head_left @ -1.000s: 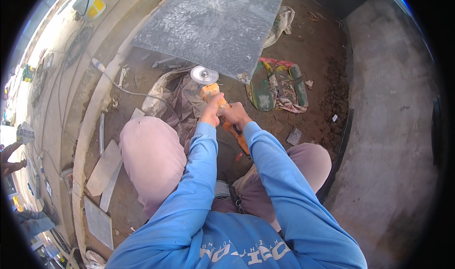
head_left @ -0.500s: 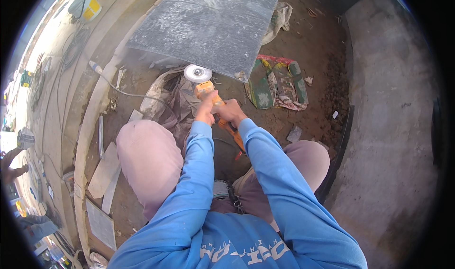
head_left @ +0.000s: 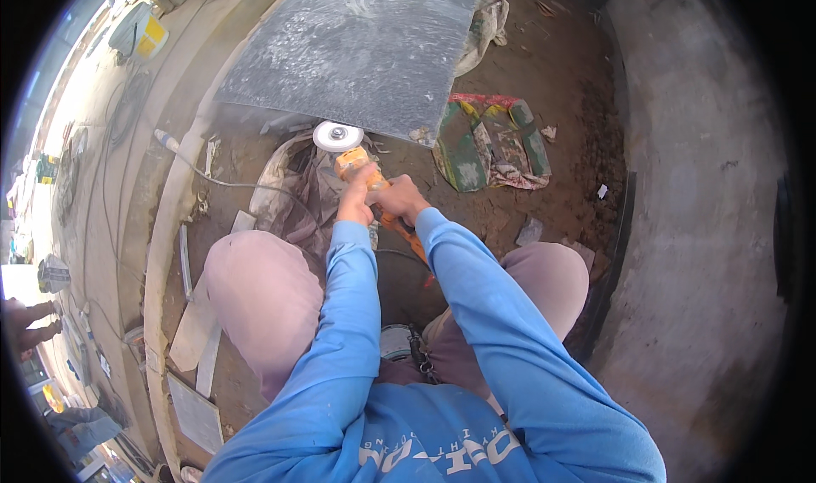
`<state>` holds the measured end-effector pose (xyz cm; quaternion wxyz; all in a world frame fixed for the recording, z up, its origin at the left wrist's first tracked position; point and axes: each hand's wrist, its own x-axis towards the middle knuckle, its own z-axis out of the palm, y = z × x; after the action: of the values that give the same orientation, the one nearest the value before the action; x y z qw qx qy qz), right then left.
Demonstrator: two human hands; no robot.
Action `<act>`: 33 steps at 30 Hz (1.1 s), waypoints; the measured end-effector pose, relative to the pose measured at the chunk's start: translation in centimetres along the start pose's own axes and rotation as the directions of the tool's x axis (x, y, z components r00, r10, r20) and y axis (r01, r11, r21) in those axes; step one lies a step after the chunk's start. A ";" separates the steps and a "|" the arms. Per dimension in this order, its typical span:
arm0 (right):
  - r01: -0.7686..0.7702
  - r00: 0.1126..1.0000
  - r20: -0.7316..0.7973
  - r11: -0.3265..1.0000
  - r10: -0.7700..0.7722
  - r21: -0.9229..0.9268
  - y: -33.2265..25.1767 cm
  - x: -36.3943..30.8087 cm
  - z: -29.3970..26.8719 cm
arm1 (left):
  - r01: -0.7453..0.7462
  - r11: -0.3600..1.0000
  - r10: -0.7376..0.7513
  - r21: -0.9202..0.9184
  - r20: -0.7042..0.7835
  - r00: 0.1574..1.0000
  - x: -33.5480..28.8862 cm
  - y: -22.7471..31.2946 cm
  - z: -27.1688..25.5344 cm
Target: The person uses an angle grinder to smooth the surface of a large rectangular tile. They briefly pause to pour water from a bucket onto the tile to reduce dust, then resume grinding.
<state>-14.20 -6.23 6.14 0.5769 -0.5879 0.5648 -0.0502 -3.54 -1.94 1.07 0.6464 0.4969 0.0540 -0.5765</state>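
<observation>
Both of my hands grip an orange angle grinder [head_left: 349,161] between my knees. My left hand [head_left: 357,197] is wrapped round its front part, just behind the gear head. Close behind it, my right hand [head_left: 398,198] closes round the body, whose tail end sticks out below. A white cutting disc [head_left: 338,135] on the grinder lies right by the near edge of a large dark grey stone slab [head_left: 357,49]. Whether disc and edge touch, I cannot tell. Dust hazes the slab's left corner, and its right near corner looks chipped.
A crumpled green and red sack [head_left: 493,147] lies on the dirt right of the slab. Offcut strips [head_left: 195,334] and a grey tile piece [head_left: 197,413] lie left of my knee. A cable with a white connector [head_left: 167,140] crosses there. A concrete wall [head_left: 697,194] rises at right.
The grinder and both hands have shifted a little left along the slab's near edge. The whole view has also shifted slightly. My grip looks the same.
</observation>
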 end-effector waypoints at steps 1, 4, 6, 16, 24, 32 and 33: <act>0.007 1.000 0.006 1.000 -0.007 -0.001 -0.4 -0.2 0.1 | 0.005 1.000 -0.005 0.001 -0.006 1.000 0.4 0.1 -0.4; 0.036 0.999 0.022 0.999 -0.036 0.009 -0.2 0.6 0.6 | 0.018 1.000 -0.018 0.001 -0.013 1.000 2.0 0.1 -1.4; 0.034 0.999 -0.006 0.999 -0.034 -0.003 0.7 1.6 0.9 | 0.026 1.000 -0.026 0.001 -0.009 1.000 2.3 0.0 -1.3; 0.029 0.999 -0.016 0.997 -0.031 -0.067 0.6 1.9 1.0 | 0.042 0.999 -0.042 -0.022 -0.029 0.999 1.6 0.5 -0.8; 0.023 1.000 0.016 0.999 -0.023 0.024 0.7 0.2 0.2 | 0.096 0.995 -0.096 -0.038 0.015 0.995 2.0 -0.9 -1.0; -0.048 0.999 0.021 0.999 0.048 0.015 1.6 -0.9 -1.0 | 0.074 0.997 -0.074 0.033 0.005 0.997 0.8 -2.0 -0.2; -0.052 0.998 0.031 0.999 0.052 0.015 1.5 -1.0 -1.1 | 0.054 0.998 -0.054 0.031 0.011 0.998 1.0 -2.1 -0.4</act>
<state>-16.25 -5.77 6.02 0.5913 -0.5691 0.5705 -0.0306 -4.73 -1.99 -0.98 0.6231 0.5019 0.0549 -0.5974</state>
